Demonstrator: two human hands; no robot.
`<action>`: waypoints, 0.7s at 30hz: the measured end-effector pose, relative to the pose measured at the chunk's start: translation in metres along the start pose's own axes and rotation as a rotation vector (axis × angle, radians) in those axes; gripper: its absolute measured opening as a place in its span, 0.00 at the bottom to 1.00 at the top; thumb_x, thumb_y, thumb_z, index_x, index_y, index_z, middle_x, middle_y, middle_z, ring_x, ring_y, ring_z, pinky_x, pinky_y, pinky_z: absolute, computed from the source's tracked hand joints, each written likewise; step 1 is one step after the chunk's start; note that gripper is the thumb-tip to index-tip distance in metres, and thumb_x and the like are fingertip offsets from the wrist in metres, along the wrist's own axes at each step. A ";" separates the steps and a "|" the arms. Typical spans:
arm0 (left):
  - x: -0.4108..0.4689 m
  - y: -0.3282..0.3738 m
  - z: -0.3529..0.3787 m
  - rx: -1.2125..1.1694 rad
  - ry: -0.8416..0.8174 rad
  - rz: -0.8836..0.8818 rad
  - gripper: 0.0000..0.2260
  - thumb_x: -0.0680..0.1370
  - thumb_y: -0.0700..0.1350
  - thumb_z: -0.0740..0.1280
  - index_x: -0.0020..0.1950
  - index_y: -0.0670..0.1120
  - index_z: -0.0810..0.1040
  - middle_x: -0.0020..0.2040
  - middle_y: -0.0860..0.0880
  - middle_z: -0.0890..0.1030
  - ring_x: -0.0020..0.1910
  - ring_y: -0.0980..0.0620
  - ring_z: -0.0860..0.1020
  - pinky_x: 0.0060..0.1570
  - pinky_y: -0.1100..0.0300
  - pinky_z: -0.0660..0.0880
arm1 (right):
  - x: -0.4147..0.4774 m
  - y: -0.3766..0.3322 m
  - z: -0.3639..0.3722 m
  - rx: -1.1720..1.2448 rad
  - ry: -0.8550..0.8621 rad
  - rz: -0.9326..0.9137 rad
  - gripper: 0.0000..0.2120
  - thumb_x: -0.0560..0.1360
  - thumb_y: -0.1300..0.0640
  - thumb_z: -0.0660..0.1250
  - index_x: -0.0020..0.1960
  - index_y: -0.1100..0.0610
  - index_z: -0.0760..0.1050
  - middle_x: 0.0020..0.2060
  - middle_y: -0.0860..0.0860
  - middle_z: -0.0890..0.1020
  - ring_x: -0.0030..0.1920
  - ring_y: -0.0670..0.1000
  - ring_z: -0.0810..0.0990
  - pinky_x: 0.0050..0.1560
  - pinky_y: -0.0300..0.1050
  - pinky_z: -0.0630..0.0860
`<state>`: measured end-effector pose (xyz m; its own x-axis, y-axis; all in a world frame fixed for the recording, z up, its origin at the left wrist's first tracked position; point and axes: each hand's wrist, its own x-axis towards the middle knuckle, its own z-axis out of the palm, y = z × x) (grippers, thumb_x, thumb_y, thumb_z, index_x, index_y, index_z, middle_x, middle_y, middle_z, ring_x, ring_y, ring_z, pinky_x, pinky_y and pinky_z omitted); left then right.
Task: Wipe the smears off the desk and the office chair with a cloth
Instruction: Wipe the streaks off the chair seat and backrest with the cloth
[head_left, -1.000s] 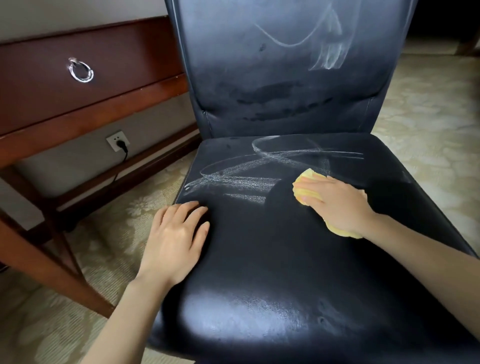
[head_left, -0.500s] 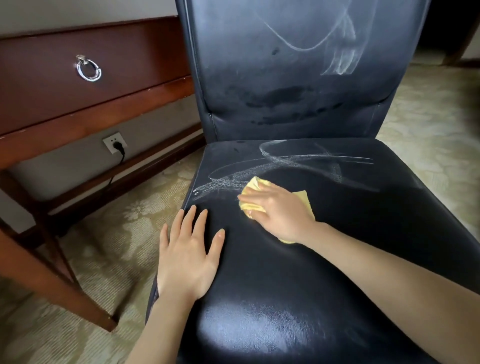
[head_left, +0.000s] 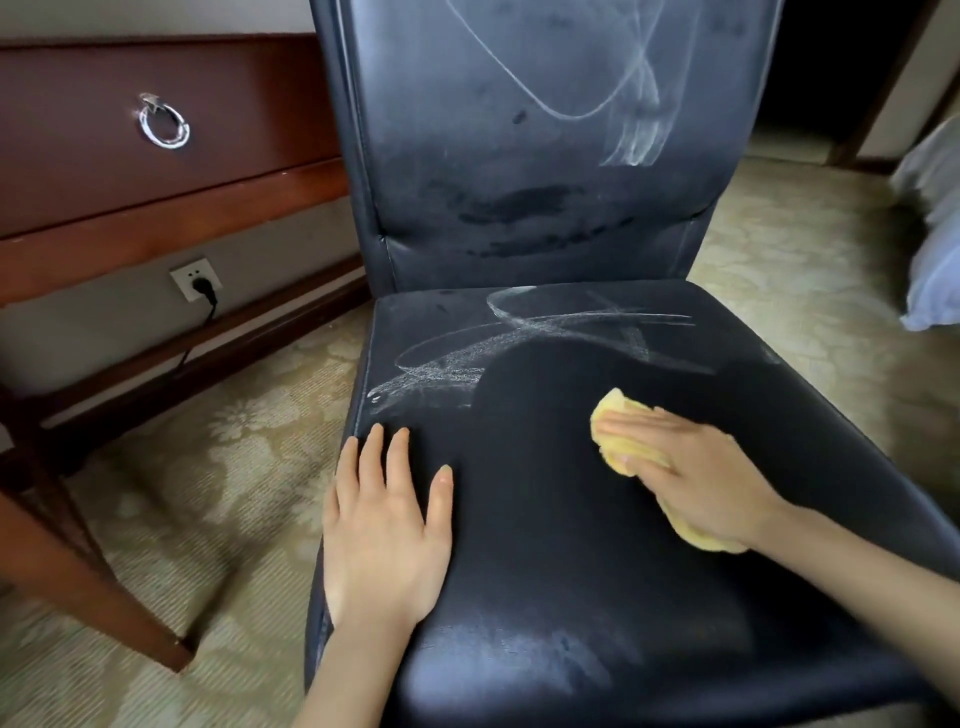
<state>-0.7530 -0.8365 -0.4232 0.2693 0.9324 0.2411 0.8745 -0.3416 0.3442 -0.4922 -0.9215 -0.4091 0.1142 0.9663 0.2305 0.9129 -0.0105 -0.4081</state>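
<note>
1. The cloth (head_left: 615, 415), yellow and bunched, lies on the right middle of the chair seat (head_left: 545, 545). It is flattened under the right hand (head_left: 696, 478), whose straight fingers press it down rather than curl round it.
2. Half a second ago the cloth sat at the seat's left, on the chalky marks. It has since swept back to the right, which looks like the return stroke of a side-to-side wipe.
3. The left hand (head_left: 384, 535) rests flat on the seat's front left, fingers spread and holding nothing, probably steadying the chair.
4. The seat smears (head_left: 457, 369) remain along the left and rear, beyond a dark wiped patch, so the seat seems roughly half done.
5. The backrest smears (head_left: 634, 119) look untouched.
6. The drawer (head_left: 234, 119) stands to the left. The tabletop is out of view, so I cannot tell its state.
</note>
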 end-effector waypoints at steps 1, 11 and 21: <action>-0.004 0.004 0.001 -0.010 0.008 -0.009 0.30 0.80 0.62 0.41 0.76 0.49 0.61 0.77 0.48 0.59 0.77 0.48 0.51 0.73 0.52 0.51 | 0.004 0.006 -0.001 -0.011 0.018 0.034 0.15 0.77 0.59 0.62 0.59 0.44 0.76 0.59 0.32 0.76 0.64 0.41 0.71 0.67 0.32 0.55; -0.048 0.043 0.002 -0.249 0.056 -0.109 0.30 0.76 0.62 0.46 0.75 0.51 0.63 0.75 0.52 0.62 0.75 0.51 0.53 0.72 0.53 0.49 | 0.086 -0.001 0.027 -0.084 0.125 0.300 0.11 0.79 0.51 0.60 0.57 0.47 0.78 0.54 0.51 0.80 0.54 0.56 0.76 0.50 0.51 0.72; -0.073 0.067 -0.003 -0.819 0.288 -0.262 0.17 0.78 0.39 0.65 0.64 0.55 0.73 0.68 0.54 0.70 0.69 0.58 0.62 0.66 0.70 0.52 | 0.108 -0.049 0.059 -0.144 0.099 0.139 0.16 0.79 0.52 0.59 0.66 0.47 0.73 0.59 0.53 0.78 0.59 0.56 0.73 0.57 0.48 0.68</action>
<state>-0.7150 -0.9277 -0.4150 -0.1055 0.9639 0.2444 0.3030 -0.2029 0.9311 -0.5480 -0.8010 -0.4164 0.2742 0.9232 0.2692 0.9313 -0.1851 -0.3137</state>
